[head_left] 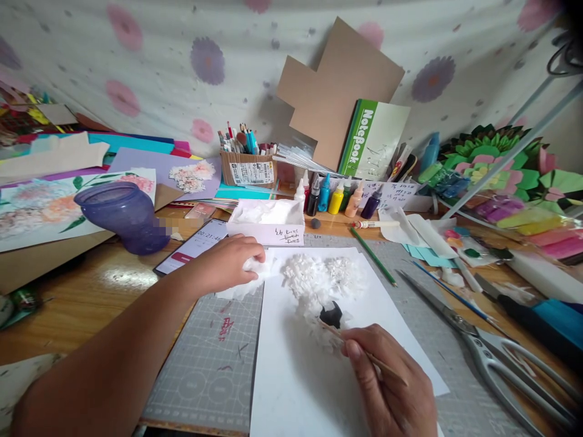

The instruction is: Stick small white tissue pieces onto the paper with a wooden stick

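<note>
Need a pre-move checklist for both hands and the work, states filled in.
1. Right hand grips the thin brown wooden stick: ok.
2. Left hand holds the crumpled white tissue: ok.
3. Stick tip touching the small irregular black patch: cannot tell.
4. Black patch wet or dry: cannot tell.
5. Plain white paper sheet on the grey gridded cutting mat: ok.
6. Large silver-grey metal scissors apart from right hand: ok.
</note>
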Motion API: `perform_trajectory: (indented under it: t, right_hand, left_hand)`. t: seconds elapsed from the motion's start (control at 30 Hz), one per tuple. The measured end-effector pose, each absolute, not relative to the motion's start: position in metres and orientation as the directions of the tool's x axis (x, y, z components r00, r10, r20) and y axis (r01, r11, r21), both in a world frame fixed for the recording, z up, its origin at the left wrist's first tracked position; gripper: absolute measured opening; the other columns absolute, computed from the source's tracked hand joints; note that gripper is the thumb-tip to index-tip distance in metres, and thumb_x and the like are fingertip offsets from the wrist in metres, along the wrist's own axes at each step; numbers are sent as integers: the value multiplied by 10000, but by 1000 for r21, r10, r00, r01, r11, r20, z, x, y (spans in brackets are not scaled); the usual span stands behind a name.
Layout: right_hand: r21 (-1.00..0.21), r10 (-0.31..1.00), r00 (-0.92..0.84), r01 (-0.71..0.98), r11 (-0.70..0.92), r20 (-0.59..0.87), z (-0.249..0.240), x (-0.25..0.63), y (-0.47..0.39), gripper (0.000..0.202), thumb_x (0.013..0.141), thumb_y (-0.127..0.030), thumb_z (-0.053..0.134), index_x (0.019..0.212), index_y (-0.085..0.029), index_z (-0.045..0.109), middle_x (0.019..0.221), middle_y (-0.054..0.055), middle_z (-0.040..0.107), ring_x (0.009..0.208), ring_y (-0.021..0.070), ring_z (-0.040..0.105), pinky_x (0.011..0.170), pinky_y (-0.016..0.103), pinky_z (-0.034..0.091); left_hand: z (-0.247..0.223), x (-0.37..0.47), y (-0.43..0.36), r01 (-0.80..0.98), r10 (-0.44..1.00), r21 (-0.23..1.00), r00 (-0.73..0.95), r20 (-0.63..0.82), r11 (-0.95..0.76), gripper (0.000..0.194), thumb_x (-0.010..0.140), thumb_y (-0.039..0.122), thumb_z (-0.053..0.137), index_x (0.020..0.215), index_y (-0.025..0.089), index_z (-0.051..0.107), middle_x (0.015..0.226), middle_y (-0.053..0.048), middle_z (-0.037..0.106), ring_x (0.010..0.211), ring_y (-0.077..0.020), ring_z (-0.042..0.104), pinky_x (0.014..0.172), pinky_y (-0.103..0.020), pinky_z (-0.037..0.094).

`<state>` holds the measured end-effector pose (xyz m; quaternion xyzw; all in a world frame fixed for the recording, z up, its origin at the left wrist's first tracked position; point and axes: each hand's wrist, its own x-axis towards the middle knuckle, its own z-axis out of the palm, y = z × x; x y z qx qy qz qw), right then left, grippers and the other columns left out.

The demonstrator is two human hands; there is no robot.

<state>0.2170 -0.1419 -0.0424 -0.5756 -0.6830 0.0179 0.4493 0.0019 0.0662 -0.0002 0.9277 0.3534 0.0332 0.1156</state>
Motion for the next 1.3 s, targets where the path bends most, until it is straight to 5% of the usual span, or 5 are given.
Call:
perform_trajectory:
  t: [0.2, 0.47, 0.9, 1.1, 1.3]
  right_hand:
    - [-560, 800, 66, 749, 355, 597, -43, 216, -142, 134, 893, -122, 488, 909, -186, 606, 670, 4, 575, 576, 129, 569, 508, 225, 439]
    - [-600, 783, 107, 708, 373, 613, -35, 211, -141, 157, 892, -88, 476, 876, -180, 603, 653, 1, 551, 590, 129, 532, 532, 245, 408]
    - [-605, 775, 111, 696, 386, 623, -36, 212, -140, 145, 879, -83, 491, 859, -158, 612, 641, 4, 549, 577, 124, 507, 519, 239, 382]
    - [-604, 774, 113, 698, 385, 623, -36, 211, -141, 150, 879, -77, 488, 858, -163, 610, 641, 0, 550, 575, 122, 509, 523, 239, 387]
    - [-591, 780, 106, 716, 371, 617, -36, 211, -141, 147, 888, -94, 483, 875, -165, 611, 647, 8, 546, 587, 137, 508, 529, 251, 377]
  left_hand:
    - [4, 2, 69, 628, 673, 272, 731, 115, -729, 161, 790, 240, 477, 683, 180, 582, 798, -30, 603, 816, -186, 545, 742, -282, 392]
    - [5, 17, 45, 441, 755, 738, 640, 140, -511, 182, 821, 343, 544, 745, 179, 568, 732, 12, 581, 698, -133, 531, 654, -236, 406]
    - [2, 13, 55, 707, 824, 573, 559, -95, -414, 304, 799, 442, 501, 674, 183, 601, 620, -4, 641, 518, -133, 494, 492, -241, 317]
    - [5, 5, 63, 750, 865, 468, 498, 63, -467, 288, 778, 397, 504, 591, 187, 565, 633, 2, 569, 613, -158, 517, 567, -263, 339]
    - [-2, 26, 38, 378, 850, 820, 477, 225, -430, 217, 778, 342, 562, 640, 174, 571, 724, -2, 597, 706, -148, 542, 664, -262, 400]
